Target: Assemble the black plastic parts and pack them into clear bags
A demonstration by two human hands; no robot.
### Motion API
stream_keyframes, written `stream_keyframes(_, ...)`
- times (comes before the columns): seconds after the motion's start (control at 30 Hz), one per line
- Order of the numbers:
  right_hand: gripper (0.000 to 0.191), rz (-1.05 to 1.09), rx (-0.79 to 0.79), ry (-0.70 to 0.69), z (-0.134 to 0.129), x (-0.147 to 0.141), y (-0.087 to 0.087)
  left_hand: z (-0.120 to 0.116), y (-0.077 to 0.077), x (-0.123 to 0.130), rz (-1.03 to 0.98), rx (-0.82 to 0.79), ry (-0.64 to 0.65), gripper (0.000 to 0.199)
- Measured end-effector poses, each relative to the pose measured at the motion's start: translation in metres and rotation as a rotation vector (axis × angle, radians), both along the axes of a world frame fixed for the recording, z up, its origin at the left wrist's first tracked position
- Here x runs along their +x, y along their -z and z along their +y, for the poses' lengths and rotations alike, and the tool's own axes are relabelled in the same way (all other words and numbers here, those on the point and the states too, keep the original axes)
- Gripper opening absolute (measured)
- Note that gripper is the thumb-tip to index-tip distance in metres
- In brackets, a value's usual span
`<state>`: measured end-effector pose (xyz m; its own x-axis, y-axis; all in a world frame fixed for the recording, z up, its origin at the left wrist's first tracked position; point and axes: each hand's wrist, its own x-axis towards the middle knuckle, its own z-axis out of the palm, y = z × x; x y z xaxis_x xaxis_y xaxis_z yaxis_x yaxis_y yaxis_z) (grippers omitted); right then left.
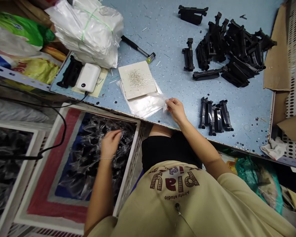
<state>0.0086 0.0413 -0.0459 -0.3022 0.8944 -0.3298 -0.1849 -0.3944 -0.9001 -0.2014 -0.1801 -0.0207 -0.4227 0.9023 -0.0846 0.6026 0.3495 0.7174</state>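
Observation:
My right hand (pixel 175 110) pinches the edge of a clear plastic bag (pixel 158 98) at the table's front edge. That bag lies on a small stack of clear bags (pixel 141 107), partly under a square pale board (pixel 128 79) with a speckled patch of tiny bits. My left hand (pixel 110 144) is over a white-rimmed crate (pixel 135 138) full of black parts in clear bags (pixel 86 158). Its fingers are drawn together; whatever is in them is hidden. Right of my right hand, several glossy black plastic parts (pixel 214 117) stand in a row.
A heap of black parts (pixel 236 49) covers the table's back right. A small hammer (pixel 139 50), a tied bundle of plastic bags (pixel 88 33) and a white power bank (pixel 88 77) with a black cable (pixel 64 123) lie left. Another crate (pixel 34 141) stands far left.

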Motion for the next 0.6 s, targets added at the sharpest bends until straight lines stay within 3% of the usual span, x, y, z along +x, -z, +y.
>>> stream_keyframes(0.13, 0.049, 0.001, 0.043, 0.009, -0.008, -0.013, -0.008, 0.077, 0.018, 0.068, -0.131, 0.295, -0.036, 0.043)
stream_keyframes(0.2, 0.048, -0.014, 0.064, 0.009, -0.008, -0.006, -0.013, 0.112, 0.021, 0.095, -0.226, 0.384, -0.078, 0.027)
stream_keyframes(0.27, 0.049, -0.062, 0.113, 0.048, -0.008, 0.009, -0.020, 0.135, 0.021, 0.107, -0.439, 0.366, -0.125, 0.018)
stream_keyframes(0.37, 0.047, -0.202, 0.262, 0.037, -0.013, 0.033, -0.030, 0.147, 0.018, 0.106, -0.760, 0.238, -0.168, 0.032)
stream_keyframes(0.43, 0.046, -0.284, 0.326, -0.077, -0.019, 0.042, -0.036, 0.148, 0.014, 0.104, -0.781, 0.203, -0.135, 0.040)
stream_keyframes(0.5, 0.049, -0.303, 0.303, -0.161, -0.023, 0.045, -0.037, 0.148, 0.009, 0.106, -0.758, 0.190, -0.019, 0.041)
stream_keyframes(0.6, 0.056, -0.263, 0.207, -0.102, -0.019, 0.053, -0.036, 0.152, 0.004, 0.109, -0.921, 0.148, 0.113, 0.038)
